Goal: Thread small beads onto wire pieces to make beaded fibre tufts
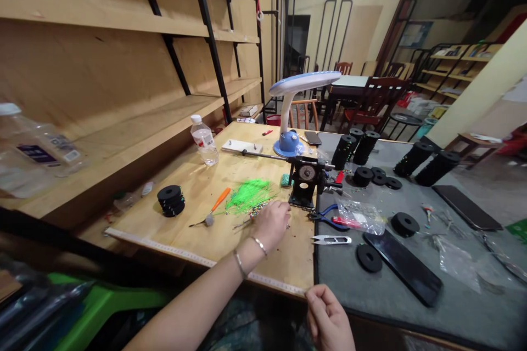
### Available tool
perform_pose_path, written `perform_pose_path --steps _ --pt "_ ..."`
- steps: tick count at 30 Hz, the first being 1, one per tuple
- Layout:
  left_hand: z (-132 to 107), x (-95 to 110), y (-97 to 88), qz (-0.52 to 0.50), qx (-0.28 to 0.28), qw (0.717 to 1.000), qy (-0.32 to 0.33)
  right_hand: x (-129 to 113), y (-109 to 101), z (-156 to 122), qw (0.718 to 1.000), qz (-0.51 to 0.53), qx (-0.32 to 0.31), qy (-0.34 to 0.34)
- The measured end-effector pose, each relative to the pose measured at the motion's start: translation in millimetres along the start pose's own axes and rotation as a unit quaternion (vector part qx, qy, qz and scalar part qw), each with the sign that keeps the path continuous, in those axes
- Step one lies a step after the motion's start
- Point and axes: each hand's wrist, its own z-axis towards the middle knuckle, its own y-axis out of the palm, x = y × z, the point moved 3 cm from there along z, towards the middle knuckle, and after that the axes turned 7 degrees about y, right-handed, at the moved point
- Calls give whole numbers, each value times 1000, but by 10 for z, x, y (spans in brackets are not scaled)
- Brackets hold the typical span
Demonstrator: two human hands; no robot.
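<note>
My left hand point(272, 225), with two bracelets at the wrist, rests low over the wooden table beside a pile of small multicoloured beads point(257, 209). Its fingers are curled together; whatever they hold is hidden. Bright green thin strands point(249, 195) lie just beyond the beads. At the table's front edge my right hand point(329, 315) is closed in a pinch, thumb against forefinger, and I cannot make out anything in it. A black winding device with a dial point(306, 178) stands just past my left fingertips. Left of the strands lies an orange-handled tool point(220, 199).
Black foam spools point(171, 200) stand at left, more foam rolls point(366, 148) at back right. Blue-handled pliers point(329, 214), thread snips point(331, 239) and a black phone point(405, 266) lie on the grey mat. A desk lamp point(289, 142) and water bottle point(205, 142) stand behind.
</note>
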Motion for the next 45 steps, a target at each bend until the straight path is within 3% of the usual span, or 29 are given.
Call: perform_pose_path --steps 5,15,21,26,30,32,35,37,40,42,45 --pt "376 -8 225 33 -38 999 -5 77 -77 30 1000 3 -21 16" --pt "466 -17 274 61 -102 993 -28 127 -75 69 999 19 -27 22" --pt "548 -11 279 27 -110 993 10 51 -27 -14 1000 6 1 3" --pt "396 59 51 -30 -63 997 35 10 1 -62 1000 3 18 -11" --pt "-93 190 -140 -127 -35 990 45 -46 29 -124 1000 -16 13 -15" --pt "-438 236 -118 -371 -37 928 -6 -56 53 -162 999 -33 -2 -14" --pt "-940 263 57 -585 -62 792 -163 -31 117 -221 998 -58 -28 -6" --pt "-1187 274 177 -671 -49 694 -255 -7 178 -259 996 -73 -43 -2" --pt "-1390 294 297 -755 -28 565 -331 -15 282 -319 992 -105 -63 -28" --pt "-1451 298 342 -787 -22 504 -354 -43 345 -353 987 -128 -78 -58" --pt "-1504 292 394 -819 -27 440 -366 -57 422 -381 980 -145 -110 -82"
